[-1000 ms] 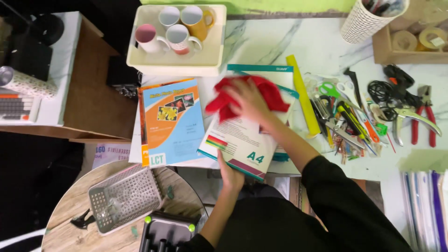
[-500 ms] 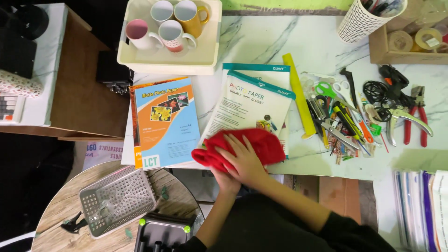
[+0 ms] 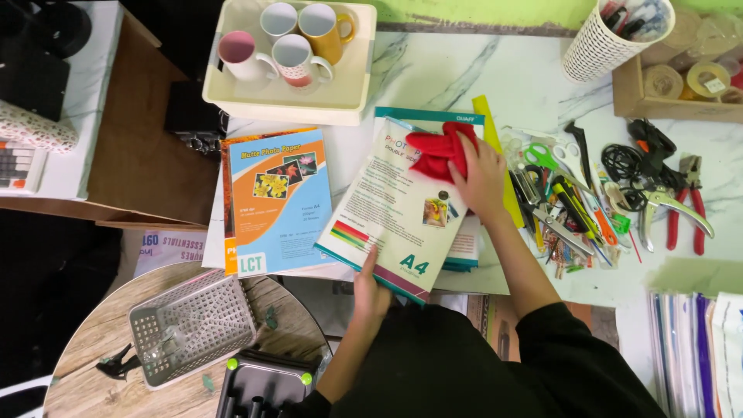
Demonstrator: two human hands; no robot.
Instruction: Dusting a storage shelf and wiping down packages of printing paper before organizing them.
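My right hand [image 3: 481,176] presses a crumpled red cloth [image 3: 437,149] onto the upper part of a white photo-paper pack [image 3: 391,209]. My left hand [image 3: 372,282] grips that pack by its near edge, tilting it over a second teal-edged pack [image 3: 464,249] beneath. An orange and blue photo-paper pack [image 3: 275,200] lies flat to the left on the marble table [image 3: 441,66].
A cream tray [image 3: 288,97] holding several mugs stands at the back. A heap of scissors, pliers and screwdrivers [image 3: 596,201] lies right of the packs, beside a yellow ruler [image 3: 499,151]. A white pen holder [image 3: 611,42] and tape box [image 3: 681,85] sit far right. A metal basket [image 3: 190,325] rests on a round wooden table.
The red cloth has moved from the near edge of the pack up to its far end. My left hand has come into view on the pack's near edge, and the pack sits tilted.
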